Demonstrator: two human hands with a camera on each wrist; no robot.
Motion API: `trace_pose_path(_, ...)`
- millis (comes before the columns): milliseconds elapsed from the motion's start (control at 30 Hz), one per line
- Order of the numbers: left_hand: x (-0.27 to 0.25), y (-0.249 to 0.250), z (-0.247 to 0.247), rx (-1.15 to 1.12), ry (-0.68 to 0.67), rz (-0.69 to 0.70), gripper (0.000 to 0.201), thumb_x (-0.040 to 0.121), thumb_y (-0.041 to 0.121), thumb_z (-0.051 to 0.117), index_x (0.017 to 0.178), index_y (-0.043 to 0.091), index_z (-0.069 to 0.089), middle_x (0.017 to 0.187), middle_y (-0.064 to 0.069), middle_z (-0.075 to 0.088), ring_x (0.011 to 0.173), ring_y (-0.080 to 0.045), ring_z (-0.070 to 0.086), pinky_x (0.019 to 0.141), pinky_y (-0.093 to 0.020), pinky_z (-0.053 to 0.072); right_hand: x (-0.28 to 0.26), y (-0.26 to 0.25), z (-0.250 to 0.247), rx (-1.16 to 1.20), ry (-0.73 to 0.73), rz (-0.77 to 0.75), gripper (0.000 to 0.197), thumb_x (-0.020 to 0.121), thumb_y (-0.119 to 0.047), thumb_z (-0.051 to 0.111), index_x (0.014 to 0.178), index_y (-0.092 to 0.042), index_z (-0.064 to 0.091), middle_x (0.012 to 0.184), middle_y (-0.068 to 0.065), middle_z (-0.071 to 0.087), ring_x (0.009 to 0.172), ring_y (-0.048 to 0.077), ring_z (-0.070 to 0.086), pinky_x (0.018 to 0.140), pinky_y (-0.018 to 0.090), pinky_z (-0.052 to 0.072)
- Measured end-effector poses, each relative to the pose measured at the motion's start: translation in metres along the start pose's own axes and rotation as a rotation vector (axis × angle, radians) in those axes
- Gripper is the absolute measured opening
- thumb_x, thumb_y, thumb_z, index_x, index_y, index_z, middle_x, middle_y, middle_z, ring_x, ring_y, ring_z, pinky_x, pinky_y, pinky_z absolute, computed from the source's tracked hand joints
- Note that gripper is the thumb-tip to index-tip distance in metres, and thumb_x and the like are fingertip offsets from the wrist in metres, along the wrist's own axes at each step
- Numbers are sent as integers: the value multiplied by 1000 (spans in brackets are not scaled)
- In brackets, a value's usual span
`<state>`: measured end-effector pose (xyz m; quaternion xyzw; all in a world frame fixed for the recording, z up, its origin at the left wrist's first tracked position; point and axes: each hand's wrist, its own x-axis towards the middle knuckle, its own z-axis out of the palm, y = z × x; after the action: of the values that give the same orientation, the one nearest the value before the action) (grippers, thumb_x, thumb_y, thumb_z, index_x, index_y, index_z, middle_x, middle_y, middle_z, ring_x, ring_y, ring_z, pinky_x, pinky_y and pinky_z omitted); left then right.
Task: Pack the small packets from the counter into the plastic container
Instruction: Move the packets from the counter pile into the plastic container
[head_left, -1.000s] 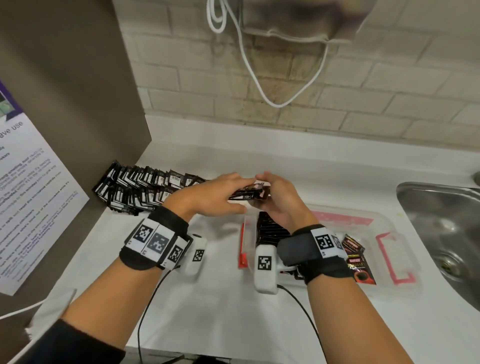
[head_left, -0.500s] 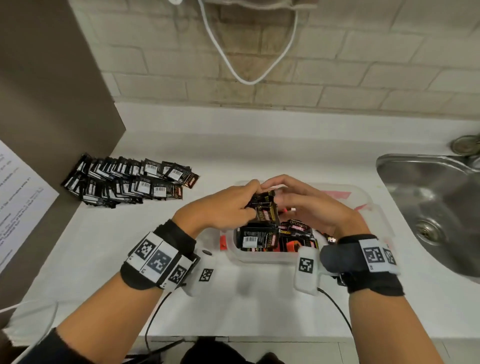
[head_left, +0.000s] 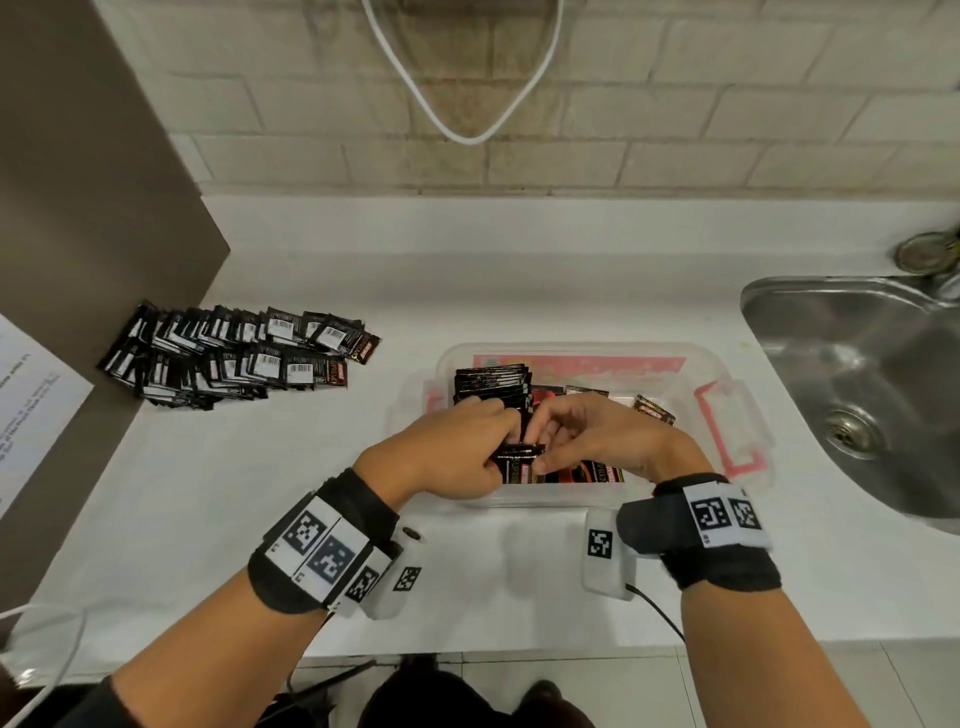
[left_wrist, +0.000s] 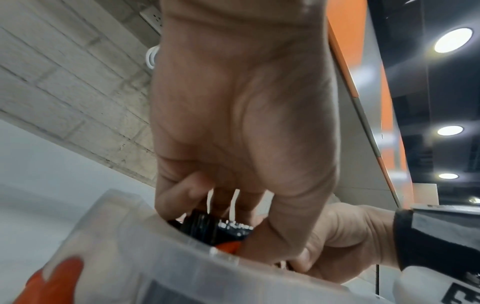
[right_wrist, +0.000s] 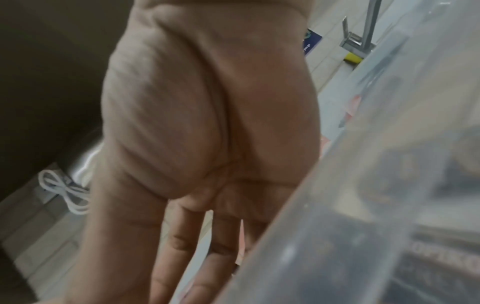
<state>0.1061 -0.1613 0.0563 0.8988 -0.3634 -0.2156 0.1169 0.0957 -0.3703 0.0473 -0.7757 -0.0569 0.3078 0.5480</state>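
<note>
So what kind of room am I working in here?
Probably a shared kitchenette or office pantry: a white counter with a steel sink set in it, a tiled wall behind, and a printed notice posted on the left.

One container (head_left: 727, 371), two hands

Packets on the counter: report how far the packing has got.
Done: a row of packets stands on edge at the left end of the plastic container, with a few loose ones beside it. In hand: the left hand and right hand both hold a small bundle inside the container. Left: a large pile of packets lies on the counter by the brown panel.
</note>
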Motion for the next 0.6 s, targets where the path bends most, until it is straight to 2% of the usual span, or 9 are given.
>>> trace_pose_path(67,0,-1,1,-3,-12,4,20,88,18,60,105,22,50,99,6,47,95,-15,43,82,-37,46,-1,2,0,-9,-11,31,29,74,4,81,98,-6,67,87,9,59,66,9,60,69,25,52)
trace_pose_path(167,-2,-5,-4,-39,-17,-5,29,87,16,65,114,23,58,101,7,58,92,-14,53,81,-39,51,-3,5,-4,14,2,46,34,72,0,84,98,-8,65,86,7,61,65,8,63,67,21,53)
trace_pose_path(267,-4,-8,-9,-60,-44,-26,32,86,14,69,115,26,60,101,5,63,84,-12,57,77,-38,54,-3,10,-9,108,67,82,33,78,-4,80,105,-6,60,82,4,63,75,21,69,74,31,58)
trace_pose_path(333,-4,-9,-8,-35,-56,-19,32,87,14,69,116,26,64,98,6,64,83,-12,58,76,-37,54,-2,11,-8,163,87,134,24,86,1,68,108,-5,58,84,7,63,82,28,72,81,36,60)
trace_pose_path(400,-2,-7,-7,-20,-53,-3,34,86,13,70,118,25,66,97,6,63,82,-12,56,75,-35,52,0,10,-5,167,61,165,24,88,8,59,109,-3,58,88,11,62,82,26,73,81,32,60)
trace_pose_path(500,0,-9,-9,-69,-52,-14,40,85,16,74,123,24,66,97,5,60,75,-8,53,76,-31,51,5,11,1,157,52,137,22,89,13,56,107,1,59,83,9,62,74,14,72,73,26,60)
trace_pose_path(567,-1,-12,-14,-162,-55,-41,42,83,19,77,123,25,66,94,4,64,72,-10,61,74,-35,56,7,12,2,168,70,129,19,89,13,54,102,0,61,81,8,62,73,13,70,72,26,60)
trace_pose_path(600,-2,-13,-17,-215,-55,-49,40,82,23,79,120,26,66,91,4,66,73,-14,65,73,-38,58,7,13,1,185,71,135,18,91,12,53,101,0,62,82,9,63,75,16,70,73,28,61)
